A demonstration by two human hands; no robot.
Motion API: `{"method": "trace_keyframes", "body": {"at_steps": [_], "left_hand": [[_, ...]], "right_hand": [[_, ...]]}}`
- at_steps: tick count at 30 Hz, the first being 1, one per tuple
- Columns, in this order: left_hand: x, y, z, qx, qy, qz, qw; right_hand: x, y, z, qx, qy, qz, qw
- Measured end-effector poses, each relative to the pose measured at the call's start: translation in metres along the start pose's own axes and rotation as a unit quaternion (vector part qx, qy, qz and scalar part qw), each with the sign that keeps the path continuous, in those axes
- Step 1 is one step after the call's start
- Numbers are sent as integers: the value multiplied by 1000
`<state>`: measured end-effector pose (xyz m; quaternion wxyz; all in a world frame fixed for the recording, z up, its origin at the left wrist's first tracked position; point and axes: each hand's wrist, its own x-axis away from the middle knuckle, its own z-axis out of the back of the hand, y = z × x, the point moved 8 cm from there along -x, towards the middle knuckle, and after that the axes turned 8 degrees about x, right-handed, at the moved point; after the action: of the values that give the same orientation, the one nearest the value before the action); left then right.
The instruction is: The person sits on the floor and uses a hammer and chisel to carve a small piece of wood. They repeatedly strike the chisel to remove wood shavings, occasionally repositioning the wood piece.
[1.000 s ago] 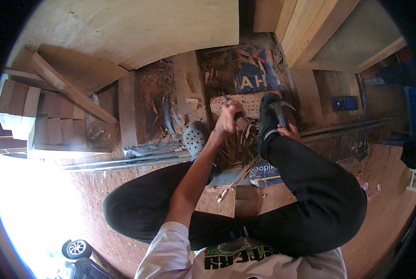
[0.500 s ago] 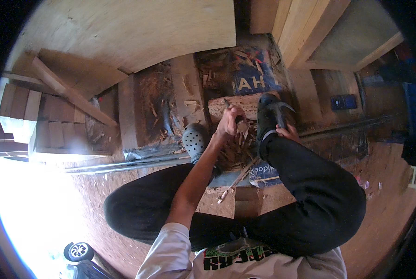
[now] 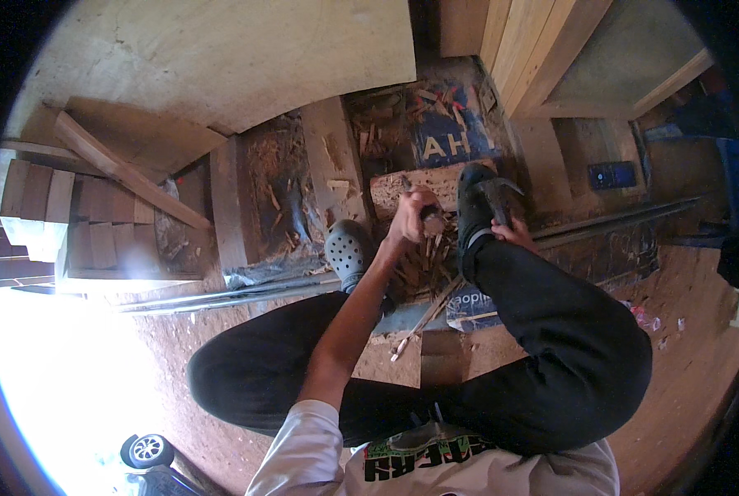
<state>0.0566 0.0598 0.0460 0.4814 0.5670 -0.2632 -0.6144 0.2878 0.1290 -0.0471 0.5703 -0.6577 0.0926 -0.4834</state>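
Note:
My left hand (image 3: pixel 411 217) is closed round a chisel-like tool (image 3: pixel 431 221), its rounded end toward me and its narrow tip on or just over a pitted, splintered wood block (image 3: pixel 384 194). My right hand (image 3: pixel 510 231) grips a claw hammer (image 3: pixel 496 204), held upright beside my right dark clog (image 3: pixel 474 186), which is at the block's right end. Wood chips and splinters (image 3: pixel 431 260) lie in a heap below the block. My left foot in a grey perforated clog (image 3: pixel 345 250) is planted left of my forearm.
A plywood sheet (image 3: pixel 262 50) spans the upper left, with stacked wood pieces (image 3: pixel 43 190) below it. Timber framing (image 3: pixel 543 50) stands upper right. A phone (image 3: pixel 611 175) rests at the right. Long metal bars (image 3: pixel 179 302) cross behind my legs. A wheel (image 3: pixel 148 449) shows at lower left.
My left hand with the tool has shifted very slightly right. My right hand and the hammer stay almost in place; the view has moved a little.

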Motion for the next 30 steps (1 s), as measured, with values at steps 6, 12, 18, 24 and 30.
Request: {"method": "trace_keyframes", "body": {"at_steps": [6, 12, 18, 24, 30], "left_hand": [[18, -13, 0, -93, -36, 23, 995], [30, -13, 27, -101, 10, 63, 993], [6, 3, -18, 9, -42, 16, 999], [16, -10, -24, 3, -60, 60, 996], [20, -9, -17, 23, -48, 26, 998]], "right_hand": [[-3, 1, 4, 52, 23, 11, 998], [-9, 14, 4, 5, 18, 19, 1000], [-6, 15, 2, 20, 24, -21, 999], [-4, 14, 6, 28, 35, -13, 999], [-9, 21, 6, 42, 12, 11, 999]]}}
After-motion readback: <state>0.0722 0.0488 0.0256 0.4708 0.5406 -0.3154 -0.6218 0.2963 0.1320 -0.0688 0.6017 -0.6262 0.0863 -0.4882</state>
